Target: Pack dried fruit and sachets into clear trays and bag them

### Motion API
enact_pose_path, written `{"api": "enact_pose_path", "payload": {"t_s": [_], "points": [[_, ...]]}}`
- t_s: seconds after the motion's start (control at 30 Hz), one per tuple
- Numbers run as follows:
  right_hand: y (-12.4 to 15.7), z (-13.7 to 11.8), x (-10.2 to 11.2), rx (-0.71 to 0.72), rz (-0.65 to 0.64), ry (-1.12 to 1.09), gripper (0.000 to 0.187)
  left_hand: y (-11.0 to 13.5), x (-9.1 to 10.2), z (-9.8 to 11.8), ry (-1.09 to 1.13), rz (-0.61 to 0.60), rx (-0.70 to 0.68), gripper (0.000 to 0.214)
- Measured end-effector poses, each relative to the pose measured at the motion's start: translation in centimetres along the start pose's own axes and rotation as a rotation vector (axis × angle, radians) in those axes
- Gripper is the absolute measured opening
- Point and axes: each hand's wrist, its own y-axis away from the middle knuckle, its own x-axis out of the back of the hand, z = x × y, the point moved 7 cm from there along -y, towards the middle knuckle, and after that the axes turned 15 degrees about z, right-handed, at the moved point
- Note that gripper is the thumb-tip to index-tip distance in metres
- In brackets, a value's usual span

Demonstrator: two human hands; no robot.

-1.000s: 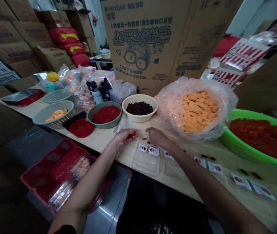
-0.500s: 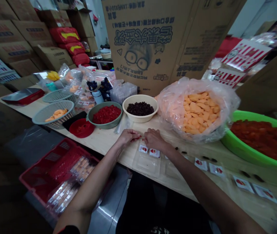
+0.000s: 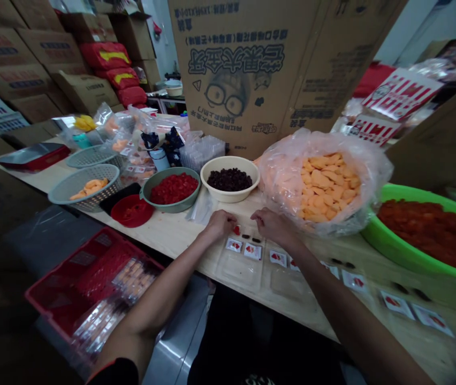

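**Two bare hands poised apart over clear trays and small sachets**

The left hand (image 3: 223, 223) is bent at the wrist, fingers curled down with the tips at a red piece (image 3: 236, 230); whether they grip it, I cannot tell. The right hand (image 3: 274, 227) is held apart, its forearm slanting in across the surface (image 3: 180, 233), thumb and forefinger pointing leftward; whether anything is pinched there, I cannot tell.

Between and just below them, two dark pieces (image 3: 251, 238) lie beside the red one, at the far edge of a clear tray (image 3: 240, 271). Paired white sachets (image 3: 252, 251) bear red marks, with lettering too small to read.

Beyond stand a cream bowl (image 3: 230, 197) of dark fruit (image 3: 230, 179) and a plastic bag (image 3: 276, 176) of orange slices (image 3: 330, 184). Behind, a large cardboard box (image 3: 308, 53) carries upside-down Chinese print, the biggest line apparently 芒果大金牙, above a cartoon face in glasses. Red-and-white striped packs (image 3: 402, 93) sit at right, their wording blurred.
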Motion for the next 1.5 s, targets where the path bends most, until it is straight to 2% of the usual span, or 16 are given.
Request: {"api": "enact_pose_path", "payload": {"t_s": [0.13, 0.27, 0.37, 0.5, 0.67, 0.8, 0.93, 1.07, 1.23, 1.4, 1.5], "points": [[0.5, -0.2, -1.9, 0.056, -0.057, -0.025, 0.036, 1.3, 1.0, 0.9, -0.128, -0.055, -0.107, 0.020], [1.2, -1.5, -3.8, 0.169, -0.103, -0.032, 0.043, 2.8, 0.9, 1.9, -0.228, -0.127, -0.196, 0.026], [1.2, -2.4, -3.8, 0.190, -0.089, -0.008, 0.042, 3.1, 0.6, 2.1, -0.256, -0.159, -0.213, 0.028], [0.9, -3.3, -3.5, 0.173, -0.106, 0.067, 0.026, 2.9, 0.6, 2.1, -0.256, -0.179, -0.206, 0.027], [1.3, -4.3, -3.7, 0.204, -0.144, 0.083, 0.023, 3.0, 0.6, 1.5, -0.176, -0.204, -0.177, 0.024], [1.9, -4.0, -4.0, 0.196, -0.164, 0.049, 0.028, 2.8, 0.5, 0.5, -0.033, -0.211, -0.116, 0.019], [1.8, -3.2, -3.9, 0.162, -0.147, 0.053, 0.043, 1.9, 0.9, -0.9, 0.126, -0.130, 0.013, 0.010], [1.2, -4.4, -4.1, 0.310, -0.187, 0.143, 0.041, 1.5, 0.9, -1.7, 0.310, -0.068, 0.169, 0.017], [0.6, -6.0, -4.3, 0.412, -0.183, 0.192, 0.032, 2.0, 1.1, -1.9, 0.531, -0.078, 0.323, 0.029], [0.4, -5.1, -4.0, 0.278, -0.096, 0.198, 0.025, 2.7, 2.2, -2.2, 0.679, -0.080, 0.405, 0.017], [0.1, -3.5, -3.2, 0.146, -0.037, 0.153, 0.024, 2.9, 1.9, -1.8, 0.715, -0.075, 0.426, 0.017]]}}
